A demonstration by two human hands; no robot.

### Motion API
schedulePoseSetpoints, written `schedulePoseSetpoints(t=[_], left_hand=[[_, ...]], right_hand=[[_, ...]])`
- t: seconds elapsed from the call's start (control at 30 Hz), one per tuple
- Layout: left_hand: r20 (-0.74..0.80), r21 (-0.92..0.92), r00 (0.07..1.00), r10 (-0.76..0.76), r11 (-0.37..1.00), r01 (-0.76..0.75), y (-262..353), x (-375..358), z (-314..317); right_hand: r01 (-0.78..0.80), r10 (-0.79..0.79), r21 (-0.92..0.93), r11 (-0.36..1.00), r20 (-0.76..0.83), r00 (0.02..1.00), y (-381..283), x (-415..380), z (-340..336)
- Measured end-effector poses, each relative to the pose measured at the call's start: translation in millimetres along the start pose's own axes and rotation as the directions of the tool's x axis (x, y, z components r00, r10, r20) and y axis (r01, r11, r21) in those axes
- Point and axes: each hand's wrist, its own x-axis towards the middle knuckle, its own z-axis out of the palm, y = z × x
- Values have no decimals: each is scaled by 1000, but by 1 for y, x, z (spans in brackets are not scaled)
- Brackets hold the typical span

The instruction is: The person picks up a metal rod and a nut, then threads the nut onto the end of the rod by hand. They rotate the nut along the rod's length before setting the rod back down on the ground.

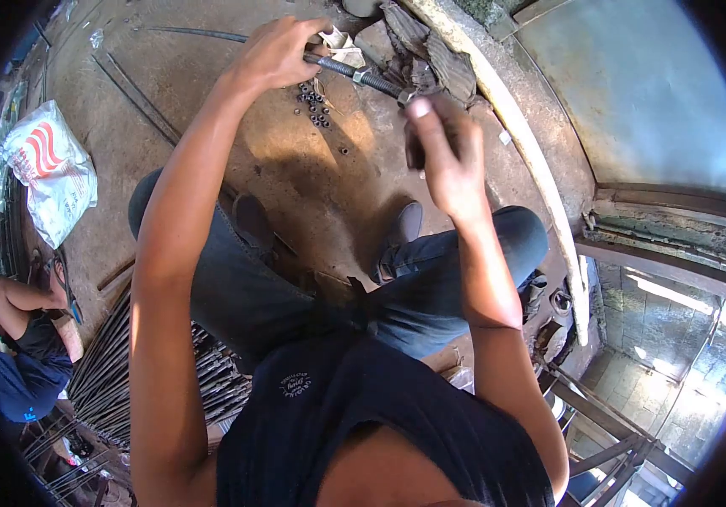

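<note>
While the left hand (274, 55) clenched the threaded rod (354, 72) at the far side, I judged the nut (361, 77) could bind or drop — the right hand (447, 156) pinched something too blurred to identify. Loose nuts (314, 106) lay near the rod; a rod bundle (126, 372) and white bag (50, 169) crowded the left.

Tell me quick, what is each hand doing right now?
Left hand: closed around the threaded rod.
Right hand: closed on a small dark thing at the rod's end; what it is cannot be told.
</note>
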Motion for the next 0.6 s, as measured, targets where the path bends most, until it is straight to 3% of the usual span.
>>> schedulePoseSetpoints(t=[0.03, 0.07, 0.1, 0.13, 0.2, 0.23, 0.3, 0.33, 0.4, 0.43, 0.47, 0.53, 0.6], left_hand=[[0, 2, 1000, 2, 1000, -2, 4, -1, -5], [35, -31, 999, -31, 999, 32, 9, -2, -9], [70, -64, 996, -63, 996, 67, 14, -3, -14], [69, -64, 996, -61, 996, 66, 17, -3, -16], [99, -22, 990, -99, 995, 101, 20, -2, -20], [99, -23, 990, -99, 995, 102, 21, -2, -21], [169, -18, 979, -115, 993, 120, 22, -1, -24], [170, -18, 979, -115, 993, 120, 18, -1, -19], [49, -45, 998, -37, 998, 39, 12, -3, -12], [48, -45, 998, -40, 998, 43, 12, -3, -13], [82, -23, 995, -63, 998, 65, 13, -2, -13], [115, -1, 989, -88, 996, 89, 15, -2, -15], [126, -17, 986, -107, 994, 110, 15, -2, -15]], right_hand=[[242, -271, -166, 956, -185, 945, -5, 2, 11], [421, -535, -366, 830, -309, 786, -7, 3, 18], [482, -632, -436, 760, -325, 703, -3, 9, 18], [482, -633, -436, 760, -326, 702, -1, 13, 15], [602, -809, -618, 506, -99, 579, 2, 17, 4], [601, -809, -618, 506, -98, 580, 2, 13, 1], [327, -511, -647, 689, -114, 852, 2, 2, -1], [326, -510, -646, 690, -115, 852, 3, 2, 0], [306, -393, -321, 896, -255, 883, 4, 5, 4], [421, -535, -404, 812, -226, 814, -5, 5, 8], [423, -536, -404, 811, -222, 815, -3, 8, 8], [636, -789, -539, 553, -93, 608, 2, 18, 8], [626, -797, -583, 518, -64, 600, 4, 14, 9]])
